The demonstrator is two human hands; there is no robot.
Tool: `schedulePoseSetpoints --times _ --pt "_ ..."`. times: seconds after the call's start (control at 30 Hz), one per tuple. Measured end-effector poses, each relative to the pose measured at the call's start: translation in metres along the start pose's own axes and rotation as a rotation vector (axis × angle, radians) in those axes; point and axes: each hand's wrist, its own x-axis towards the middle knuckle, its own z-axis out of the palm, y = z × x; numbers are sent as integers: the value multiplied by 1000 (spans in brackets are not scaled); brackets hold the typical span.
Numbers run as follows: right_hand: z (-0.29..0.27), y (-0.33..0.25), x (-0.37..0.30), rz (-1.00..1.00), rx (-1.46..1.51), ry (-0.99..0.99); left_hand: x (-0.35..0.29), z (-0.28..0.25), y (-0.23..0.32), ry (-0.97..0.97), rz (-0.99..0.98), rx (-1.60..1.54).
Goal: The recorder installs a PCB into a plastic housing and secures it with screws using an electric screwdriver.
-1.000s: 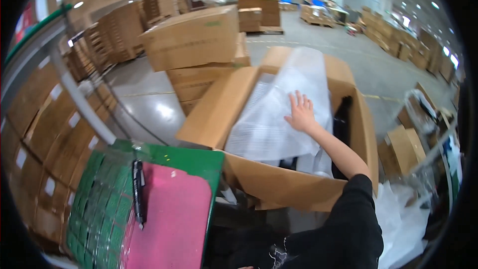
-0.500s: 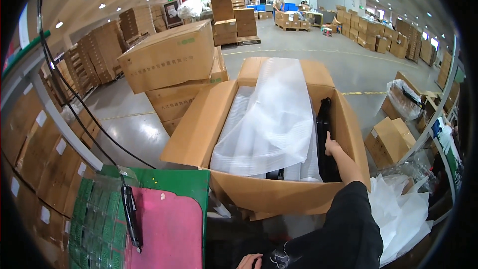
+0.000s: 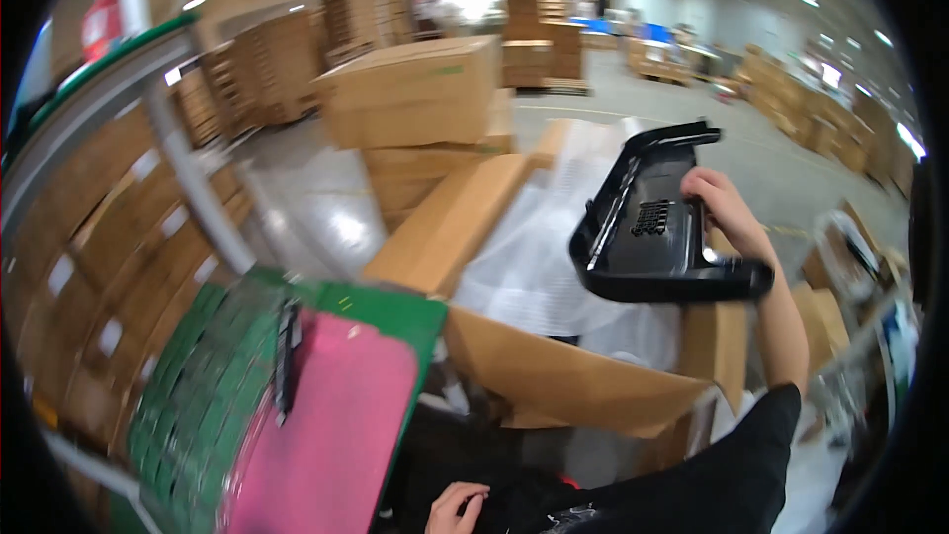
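My right hand (image 3: 719, 204) grips a black plastic cover (image 3: 633, 243) by its inner edge and holds it raised and tilted. The cover is shallow, with a curved rim and a small grid of slots. Beneath it stands an open cardboard box (image 3: 573, 376), holding parts wrapped in white foam sheet (image 3: 529, 257); the cover hides part of the box. Low in front of my body is my left hand (image 3: 458, 507), its fingers loosely bent and slightly apart, with nothing visible in them.
Left of the box is a green workbench (image 3: 420, 321) with a pink mat (image 3: 336, 415); a black pen-shaped electric screwdriver (image 3: 287, 361) hangs over it. Large closed cartons (image 3: 415, 99) are stacked behind. White plastic sheeting (image 3: 811, 470) lies at lower right, near a metal frame.
My right hand has lifted the black cover out of the box's right side, up and over it. The view has turned left. My left hand stays low by my body.
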Motion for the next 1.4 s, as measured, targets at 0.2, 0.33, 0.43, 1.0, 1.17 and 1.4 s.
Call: schedulePoseSetpoints --times 0.2,0.33,0.43,1.0,1.17,1.4 --pt "183 -9 -58 -349 352 -532 -22 -45 35 379 266 -126" --pt "287 1 -109 -297 348 -890 -41 -84 86 632 -53 167" --pt "339 1 -134 -167 417 -1163 -81 -113 88 617 -18 428" --pt "677 -182 -207 -1526 -209 -1025 -43 -244 6 490 -366 1077" --pt "800 -195 -225 -1434 -486 -961 -51 -250 5 553 -280 1051" --pt "858 -205 -242 -1412 -494 -1084 -58 -260 4 610 -251 1007"
